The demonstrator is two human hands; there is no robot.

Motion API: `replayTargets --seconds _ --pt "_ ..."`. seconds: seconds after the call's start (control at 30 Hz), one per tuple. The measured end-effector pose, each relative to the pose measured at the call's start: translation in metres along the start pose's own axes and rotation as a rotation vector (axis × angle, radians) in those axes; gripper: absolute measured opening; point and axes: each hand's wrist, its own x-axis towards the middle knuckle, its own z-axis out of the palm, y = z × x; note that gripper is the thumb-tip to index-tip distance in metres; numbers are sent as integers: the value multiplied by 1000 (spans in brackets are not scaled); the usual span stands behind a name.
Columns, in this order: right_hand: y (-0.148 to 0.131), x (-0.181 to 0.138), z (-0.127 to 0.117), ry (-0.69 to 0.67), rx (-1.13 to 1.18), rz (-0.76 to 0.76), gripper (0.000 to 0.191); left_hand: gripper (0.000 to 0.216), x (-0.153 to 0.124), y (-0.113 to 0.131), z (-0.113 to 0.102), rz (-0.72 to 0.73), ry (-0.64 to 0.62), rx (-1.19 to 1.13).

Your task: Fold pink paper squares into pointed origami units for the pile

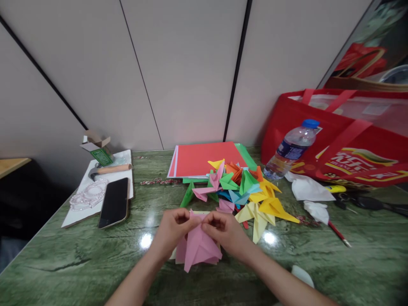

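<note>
Both hands pinch the far end of a folded pink origami paper (201,246) near the front of the table. My left hand (175,231) has thumb and fingers closed on its upper left part. On the upper right, my right hand (225,231) grips it the same way, the two sets of fingertips nearly meeting. Beneath the folded piece lie more pink paper and a pale sheet, partly covered. Just beyond the hands is a heap of colourful origami pieces (247,187) in green, yellow, blue, orange and pink.
Coloured sheets, red on top (207,159), lie against the wall. To the right are a water bottle (291,148), a red bag (344,140), crumpled tissues (307,187) and a red pencil (339,233). At left are a phone (114,202), a sickle-like tool (111,169) and a small green box (100,153).
</note>
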Motion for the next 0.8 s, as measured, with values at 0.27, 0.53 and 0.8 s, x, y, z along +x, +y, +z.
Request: replayTargets --seconds 0.27,0.53,0.8 --pt "3 2 -2 123 150 102 16 37 -5 -4 12 -11 -172 115" --pt "0 0 2 149 270 69 10 38 -11 -3 15 -152 -277 28" --pt "1 2 -5 216 489 98 11 38 -21 -9 28 -244 -380 -28"
